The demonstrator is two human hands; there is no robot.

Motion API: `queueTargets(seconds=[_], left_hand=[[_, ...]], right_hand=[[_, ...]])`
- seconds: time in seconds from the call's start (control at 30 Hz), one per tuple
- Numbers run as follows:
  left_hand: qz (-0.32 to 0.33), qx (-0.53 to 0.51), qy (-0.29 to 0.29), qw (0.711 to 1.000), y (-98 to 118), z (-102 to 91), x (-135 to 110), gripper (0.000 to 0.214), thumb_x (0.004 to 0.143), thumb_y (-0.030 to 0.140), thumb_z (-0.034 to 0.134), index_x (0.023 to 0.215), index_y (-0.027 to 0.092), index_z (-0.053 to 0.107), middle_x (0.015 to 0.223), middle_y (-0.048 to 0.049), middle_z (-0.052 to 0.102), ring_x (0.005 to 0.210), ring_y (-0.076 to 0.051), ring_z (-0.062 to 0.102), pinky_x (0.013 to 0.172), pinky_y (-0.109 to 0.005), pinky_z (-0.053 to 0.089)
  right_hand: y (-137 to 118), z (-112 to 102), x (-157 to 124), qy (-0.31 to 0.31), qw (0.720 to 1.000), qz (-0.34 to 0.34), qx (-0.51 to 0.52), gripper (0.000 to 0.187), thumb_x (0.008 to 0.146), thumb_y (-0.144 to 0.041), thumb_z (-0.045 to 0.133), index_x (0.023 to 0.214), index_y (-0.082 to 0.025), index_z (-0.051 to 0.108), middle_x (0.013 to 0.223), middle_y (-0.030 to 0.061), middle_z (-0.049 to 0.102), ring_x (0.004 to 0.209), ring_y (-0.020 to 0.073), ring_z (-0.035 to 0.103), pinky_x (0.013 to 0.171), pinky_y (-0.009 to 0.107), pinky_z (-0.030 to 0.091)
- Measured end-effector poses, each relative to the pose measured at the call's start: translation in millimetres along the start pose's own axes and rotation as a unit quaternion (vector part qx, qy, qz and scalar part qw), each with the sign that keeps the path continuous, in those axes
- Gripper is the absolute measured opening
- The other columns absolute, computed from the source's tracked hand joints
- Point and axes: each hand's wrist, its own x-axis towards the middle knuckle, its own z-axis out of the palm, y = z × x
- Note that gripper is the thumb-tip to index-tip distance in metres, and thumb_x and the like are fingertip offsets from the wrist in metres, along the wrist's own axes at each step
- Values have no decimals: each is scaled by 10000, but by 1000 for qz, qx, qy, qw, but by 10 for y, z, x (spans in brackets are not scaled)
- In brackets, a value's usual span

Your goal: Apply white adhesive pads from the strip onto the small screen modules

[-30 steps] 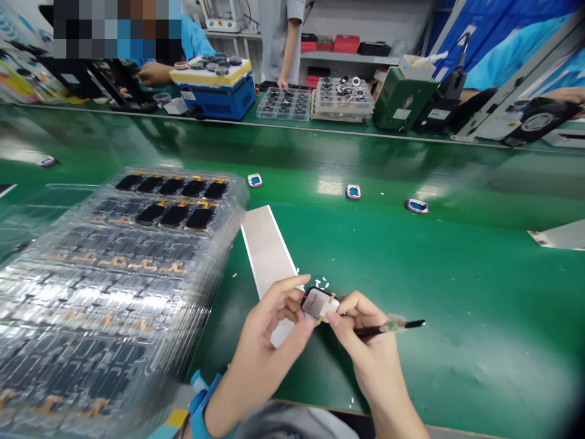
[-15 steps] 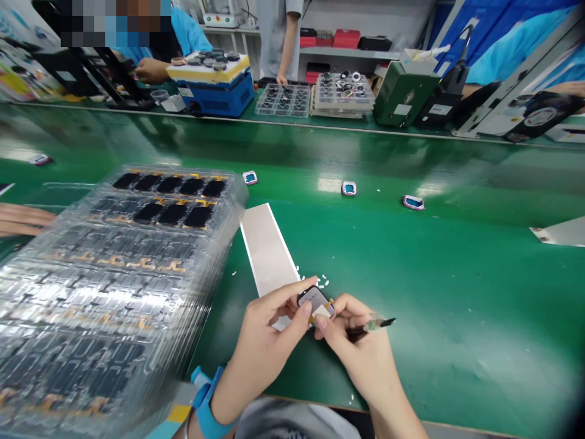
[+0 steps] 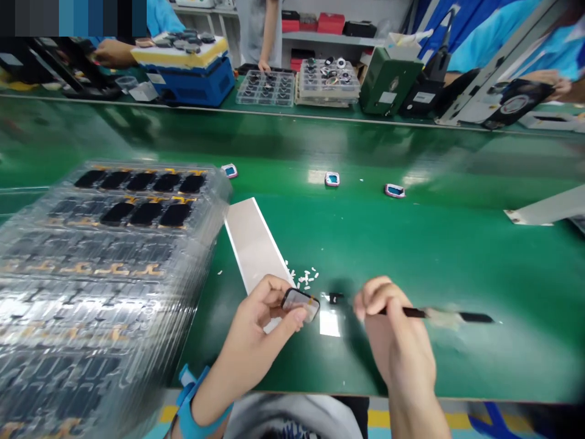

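Note:
My left hand (image 3: 258,344) holds a small watch screen (image 3: 297,299) between thumb and fingers. It has a black rim, a grey back and a bit of yellow-orange film. To the right, my right hand (image 3: 397,332) is apart from the screen and closed around a slim black tool (image 3: 478,317) with a pale wrapped section. The tool's far end points right; its kind is unclear. Between the hands lies a small black piece with a white mark (image 3: 336,297). Under my left hand, a long pale sheet (image 3: 258,244) lies beside several tiny white bits (image 3: 306,279).
A tall stack of clear trays (image 3: 183,268) with dark screens stands on the left. Small pink-edged watch cases (image 3: 333,178) sit farther back. Across the table are a blue box (image 3: 196,79), compartment trays (image 3: 265,88), a green box (image 3: 388,79) and co-workers' arms.
My right hand has left the screen and moved right, turning the tool so it points right. My left hand still holds the screen, now tilted differently. The view has shifted slightly.

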Motion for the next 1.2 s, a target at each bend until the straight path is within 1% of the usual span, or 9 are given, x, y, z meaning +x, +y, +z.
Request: queueTargets(seconds=[0.1, 0.2, 0.33, 0.43, 0.5, 0.67, 0.83, 1.03, 1.2], left_hand=[[19, 155, -64, 986, -32, 39, -92, 58, 937, 213, 605, 891, 214, 569, 831, 16, 688, 776, -127, 660, 726, -232, 516], [69, 260, -123, 955, -85, 128, -130, 57, 955, 188, 574, 970, 240, 593, 977, 6, 712, 928, -160, 680, 827, -284, 537], [151, 347, -159, 912, -126, 245, -90, 105, 977, 171, 539, 1055, 240, 552, 1235, -33, 670, 1218, -205, 583, 1018, -389, 506], [189, 401, -169, 880, -129, 287, -64, 140, 983, 140, 508, 1100, 215, 528, 1263, -60, 659, 1272, -217, 545, 1084, -445, 468], [194, 424, -174, 867, -138, 293, -59, 179, 982, 123, 497, 1136, 209, 524, 1252, -65, 664, 1272, -224, 546, 1088, -465, 468], [171, 435, -185, 864, -187, 287, -47, 244, 975, 129, 501, 1204, 215, 518, 1306, -75, 641, 1284, -248, 541, 1041, -478, 513], [168, 428, -194, 866, -195, 283, -26, 237, 983, 135, 477, 1202, 212, 524, 1320, -85, 639, 1299, -251, 536, 1044, -473, 516], [164, 426, -207, 865, -174, 276, -8, 191, 971, 128, 482, 1140, 198, 538, 1306, -112, 648, 1280, -269, 555, 1064, -490, 495], [170, 412, -195, 874, -185, 294, 11, 198, 978, 116, 455, 1148, 196, 518, 1231, -92, 683, 1256, -249, 570, 1108, -502, 441]], right_hand=[[65, -232, -104, 37, 995, -57, -76, 427, 1026, -450, 323, 841, -229, 638, 921, 44, 506, 845, 173, 522, 750, 307, 440], [73, -348, -193, 36, 987, -12, -156, 410, 1032, -449, 307, 888, -229, 622, 914, 46, 533, 846, 178, 542, 754, 315, 447], [50, -314, -166, 24, 983, 35, -181, 222, 1007, -344, 458, 870, -226, 587, 898, 24, 567, 833, 142, 586, 743, 259, 485], [95, -240, -97, 33, 987, 48, -151, 87, 941, -290, 597, 884, -224, 601, 936, 13, 555, 825, 115, 623, 754, 225, 539], [144, -203, -71, 41, 988, 62, -132, 86, 918, -280, 631, 866, -216, 609, 928, 6, 541, 785, 98, 642, 736, 210, 564], [202, -173, -80, 79, 987, 76, -114, 101, 896, -286, 663, 853, -211, 610, 887, -4, 542, 764, 92, 671, 732, 194, 594], [179, -183, -75, 89, 982, 112, -122, 161, 865, -325, 700, 831, -181, 635, 868, 12, 564, 768, 122, 698, 706, 210, 614], [158, -172, -57, 99, 978, 115, -140, 189, 850, -346, 714, 816, -171, 655, 851, 19, 582, 727, 139, 715, 670, 232, 622], [152, -165, -65, 120, 975, 139, -124, 204, 835, -349, 732, 829, -174, 627, 806, 9, 613, 643, 125, 701, 660, 243, 611]])
